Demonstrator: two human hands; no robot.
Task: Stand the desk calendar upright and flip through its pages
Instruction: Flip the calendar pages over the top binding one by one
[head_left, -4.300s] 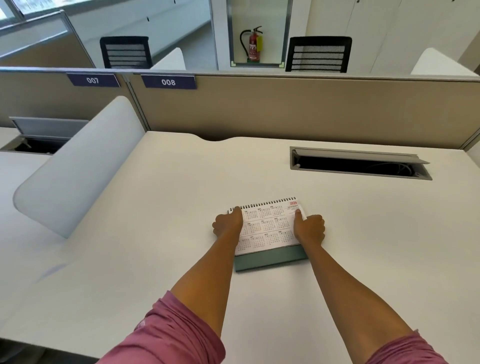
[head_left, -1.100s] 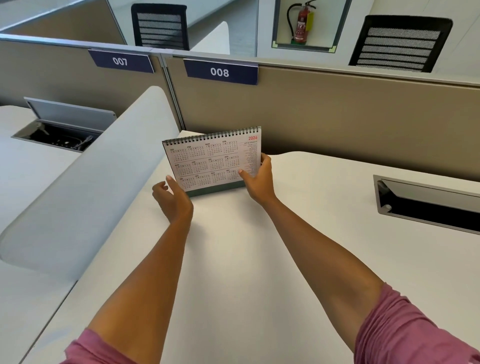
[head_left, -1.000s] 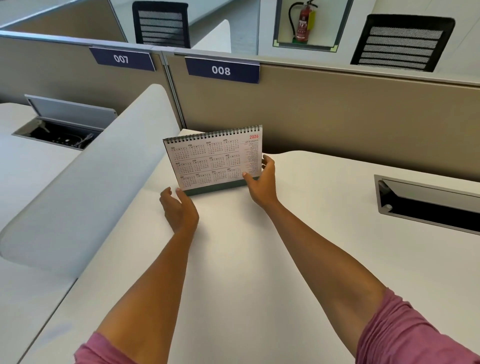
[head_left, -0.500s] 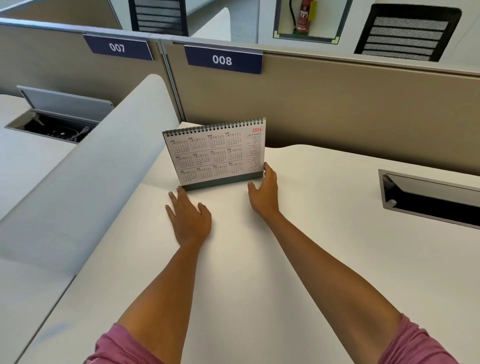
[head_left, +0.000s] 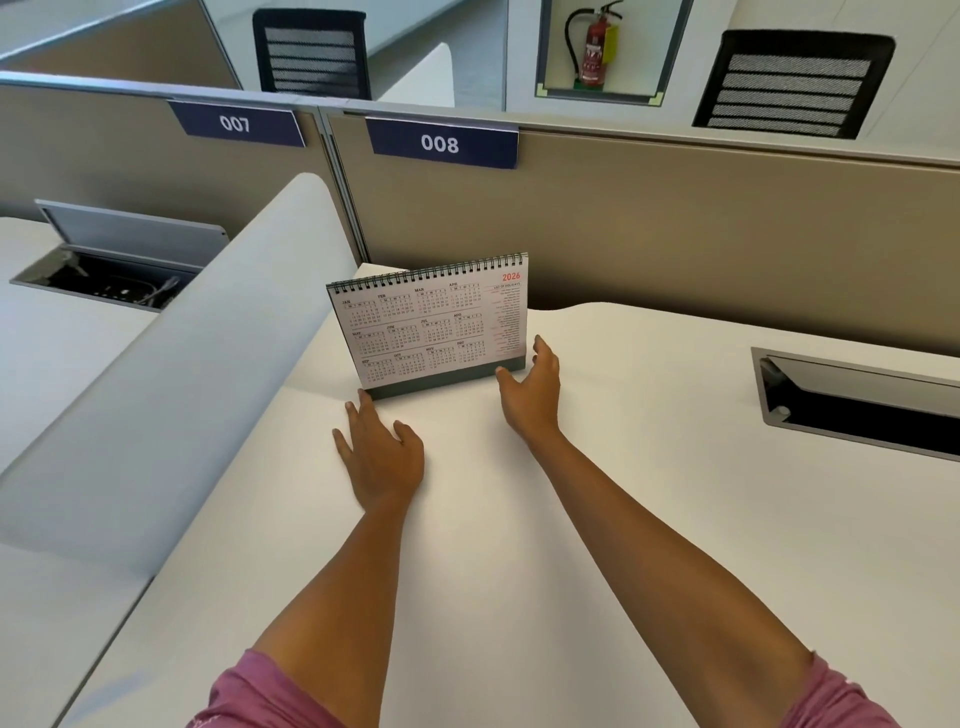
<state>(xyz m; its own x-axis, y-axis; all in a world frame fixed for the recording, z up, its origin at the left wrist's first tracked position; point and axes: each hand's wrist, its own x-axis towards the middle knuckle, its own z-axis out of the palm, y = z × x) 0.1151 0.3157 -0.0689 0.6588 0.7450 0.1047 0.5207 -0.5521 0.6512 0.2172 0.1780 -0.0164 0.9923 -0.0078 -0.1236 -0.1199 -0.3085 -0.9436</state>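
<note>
White spiral-bound paper desk calendar (head_left: 434, 325) stands upright on the pale counter (head_left: 597, 519). Left hand (head_left: 382, 452) and right hand (head_left: 530, 392) are wide, empty (fingers spread). Next, lift one page gently.

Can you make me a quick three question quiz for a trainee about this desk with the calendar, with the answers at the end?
1. True or false: the desk calendar lies flat on the desk.
2. Which number plate hangs on the partition straight behind the calendar: A) 007 B) 008 C) 009?
3. Fill in: the left hand rests palm down on the ____.

Key
1. False: it stands upright on its green base, year page facing the person, with the right hand open beside its right bottom corner.
2. B, the 008 plate; the 007 plate is further left.
3. Desk, just in front of the calendar's left bottom corner.
</note>
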